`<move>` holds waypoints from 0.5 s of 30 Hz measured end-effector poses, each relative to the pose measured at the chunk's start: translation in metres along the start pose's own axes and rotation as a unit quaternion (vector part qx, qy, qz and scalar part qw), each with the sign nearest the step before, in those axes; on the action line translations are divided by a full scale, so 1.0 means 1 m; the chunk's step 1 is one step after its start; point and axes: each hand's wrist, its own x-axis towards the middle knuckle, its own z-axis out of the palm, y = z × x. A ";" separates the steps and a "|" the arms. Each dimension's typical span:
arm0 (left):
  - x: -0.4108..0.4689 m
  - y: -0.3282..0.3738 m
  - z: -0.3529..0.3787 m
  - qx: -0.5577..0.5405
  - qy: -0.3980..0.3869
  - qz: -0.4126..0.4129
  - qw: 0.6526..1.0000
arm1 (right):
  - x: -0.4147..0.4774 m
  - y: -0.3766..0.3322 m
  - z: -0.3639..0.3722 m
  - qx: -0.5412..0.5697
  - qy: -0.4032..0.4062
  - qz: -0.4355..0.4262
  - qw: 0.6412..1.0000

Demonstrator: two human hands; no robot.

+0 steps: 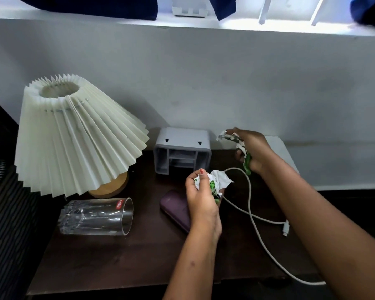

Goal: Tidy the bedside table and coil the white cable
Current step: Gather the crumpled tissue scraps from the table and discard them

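A white cable (250,198) lies loose across the right part of the dark bedside table (121,260), its plug (286,228) near the right edge and its tail running off the front. My left hand (200,199) is closed around a crumpled white and green paper (220,180) above the table's middle. Farther back and to the right, my right hand (250,148) grips another torn white and green paper scrap (243,151) above the cable's far loop.
A lamp with a pleated white shade (78,137) and wooden base leans at the left. A clear glass (96,216) lies on its side in front of it. A purple phone (177,210) sits under my left hand. A grey plastic holder (182,149) stands against the wall.
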 end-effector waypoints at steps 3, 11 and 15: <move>-0.008 0.005 0.011 -0.033 -0.006 -0.012 0.999 | -0.037 -0.009 -0.007 0.070 -0.005 -0.017 0.997; -0.053 -0.006 0.048 -0.064 -0.048 -0.025 0.996 | -0.120 0.017 -0.012 0.216 0.085 -0.034 0.972; -0.071 -0.031 0.054 -0.010 -0.082 -0.009 0.997 | -0.136 0.028 -0.034 0.256 0.118 -0.018 0.959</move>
